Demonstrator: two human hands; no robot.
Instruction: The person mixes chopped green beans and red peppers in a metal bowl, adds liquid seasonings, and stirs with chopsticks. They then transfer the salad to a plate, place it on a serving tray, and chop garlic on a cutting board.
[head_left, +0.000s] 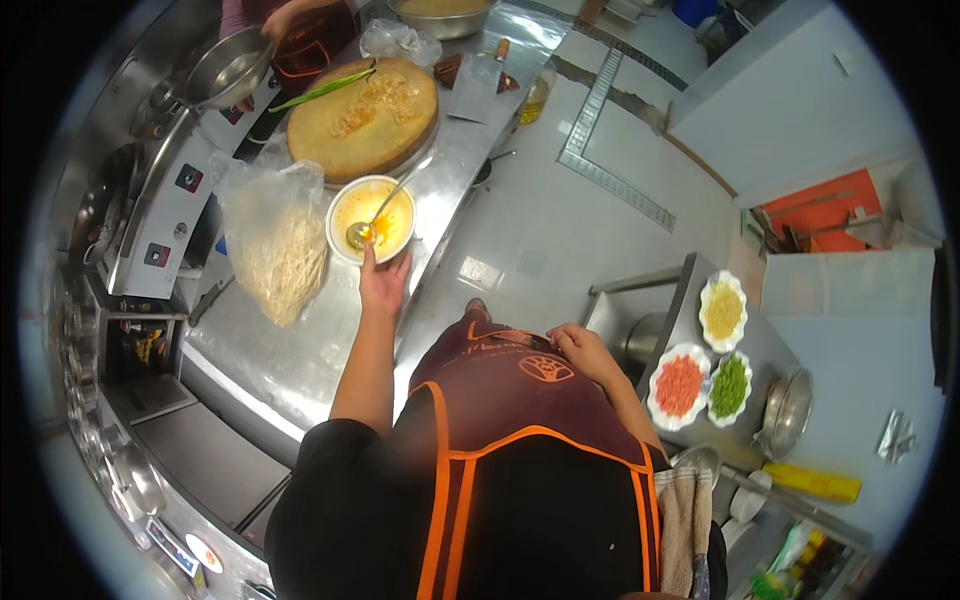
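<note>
My left hand (384, 285) grips the near rim of a white bowl (409, 232) on the steel worktable, one digit over the rim and the other fingers against its outside. Yellow-orange residue coats the bowl's inside. A metal spoon (385, 202) rests in it, handle leaning out over the far rim. My right hand (581, 349) is at the front of my maroon apron (480, 375), fingers curled at its pocket edge; what they hold is hidden. Left of the bowl stands a clear plastic bag (277, 247) of pale, thin strands.
Behind the bowl, a round chopping board (315, 142) carries green stalks (322, 90) and wet yellowish residue. A cleaver (474, 88) lies beside it; a knife (210, 300) lies at left. Another person holds a metal bowl (229, 67). Plates of diced food (679, 386) stand at right.
</note>
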